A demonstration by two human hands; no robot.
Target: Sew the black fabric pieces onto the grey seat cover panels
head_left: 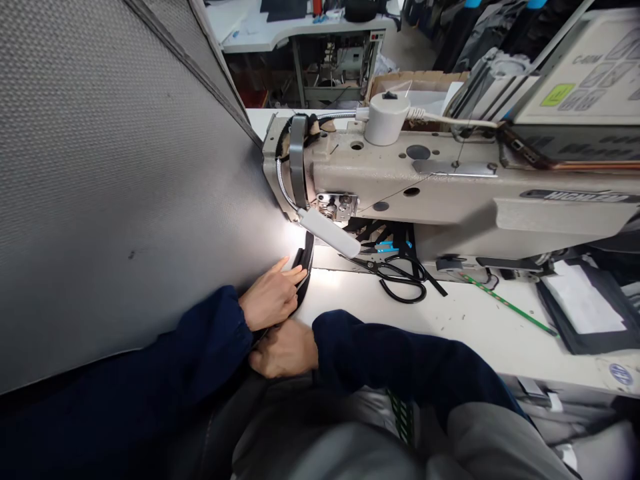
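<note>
A large grey mesh fabric panel (pixel 125 167) rises on the left and fills much of the view, its edge finished with a black binding strip (pixel 303 265). My left hand (pixel 271 298) lies on that edge, its fingers pressed against the black strip. Just below it, my right hand (pixel 283 351) grips the same bound edge near the table. Both sleeves are dark navy. The panel's edge runs towards the needle area of an industrial sewing machine (pixel 400 180), and the lit needle area is hidden behind the panel and lamp.
A flexible LED lamp (pixel 329 232) hangs beside the machine head. Black scissors (pixel 395 280) lie on the white table (pixel 400 313) near black strips, with a green-marked rod (pixel 505 303) to their right. Dark fabric pieces with white paper (pixel 583 307) lie further right.
</note>
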